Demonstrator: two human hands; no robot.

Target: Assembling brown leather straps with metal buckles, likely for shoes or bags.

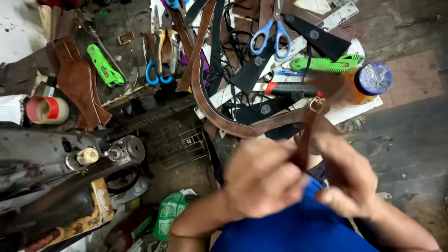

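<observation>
Both my hands hold a brown leather strap (219,116) with a brass buckle (316,104). The strap curves up over the bench and comes back down between my hands. My left hand (261,179) is closed around the strap's near end. My right hand (347,175) pinches the strap just below the buckle. Both hands are blurred by motion. My blue shirt (298,224) fills the bottom of the view.
An old black sewing machine (60,186) stands at the left. On the bench lie blue-handled scissors (270,35), two green utility knives (105,65) (326,63), a red tape roll (46,109), a blue-capped orange bottle (368,81), a metal ruler (336,18) and several leather pieces (77,81).
</observation>
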